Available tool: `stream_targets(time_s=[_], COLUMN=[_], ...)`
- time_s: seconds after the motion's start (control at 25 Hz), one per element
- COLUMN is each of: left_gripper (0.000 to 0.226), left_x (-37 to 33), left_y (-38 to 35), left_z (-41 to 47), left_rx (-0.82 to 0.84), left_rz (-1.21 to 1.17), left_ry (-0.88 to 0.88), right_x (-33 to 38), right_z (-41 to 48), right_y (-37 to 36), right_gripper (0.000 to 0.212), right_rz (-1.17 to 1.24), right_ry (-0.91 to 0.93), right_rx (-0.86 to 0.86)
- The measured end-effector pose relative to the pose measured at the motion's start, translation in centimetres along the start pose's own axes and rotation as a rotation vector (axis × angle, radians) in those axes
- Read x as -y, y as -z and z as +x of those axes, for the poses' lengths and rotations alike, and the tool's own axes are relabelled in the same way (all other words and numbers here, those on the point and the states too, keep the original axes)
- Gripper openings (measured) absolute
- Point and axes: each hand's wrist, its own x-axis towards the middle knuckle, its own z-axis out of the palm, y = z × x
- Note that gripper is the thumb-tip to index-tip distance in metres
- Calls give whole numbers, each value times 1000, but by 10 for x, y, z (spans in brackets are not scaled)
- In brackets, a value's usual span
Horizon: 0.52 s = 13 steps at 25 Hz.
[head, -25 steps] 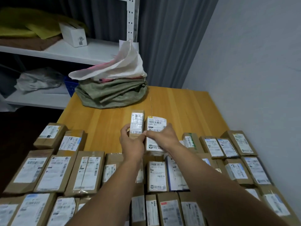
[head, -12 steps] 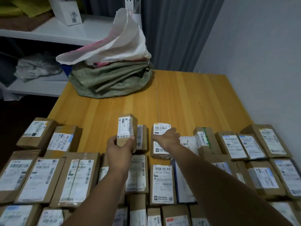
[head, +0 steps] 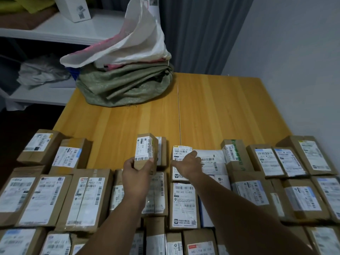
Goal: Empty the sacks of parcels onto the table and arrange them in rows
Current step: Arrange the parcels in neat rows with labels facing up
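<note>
Fingers point(head: 128, 163) of the left hand point(head: 135, 178) curl round a small brown parcel point(head: 146, 151), held upright by the far row. At three o'clock of it the right hand point(head: 187, 165) lies palm-down on a white-labelled parcel point(head: 181, 150); whether it grips, I cannot tell. Rows of parcels point(head: 86, 197) cover the table point(head: 211, 111) from nine to three o'clock. At eleven, a white sack point(head: 136, 43) slumps on folded green sacks point(head: 125, 89), contents hidden.

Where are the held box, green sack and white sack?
held box point(head: 143, 150), head view, its white label.
green sack point(head: 125, 89), head view, its folded middle.
white sack point(head: 140, 41), head view, its raised flap.
</note>
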Motion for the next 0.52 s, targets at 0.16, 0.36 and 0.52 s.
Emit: stream_targets(time_s=[0.16, 0.36, 0.52], left_gripper=[75, 74, 72], left_x=[3, 1, -12], left_y=[8, 9, 14], left_z=[-4, -17, -36], left_rx=[-23, 1, 8], left_rz=[-32, -74, -112], left_ry=[15, 14, -13], right_x=[-3, 2, 17], right_z=[-5, -22, -44], right_y=[3, 21, 34], right_gripper=[108, 81, 70], right_rz=[-5, -17, -18], right_ry=[31, 115, 204], right_rx=[-21, -72, -115])
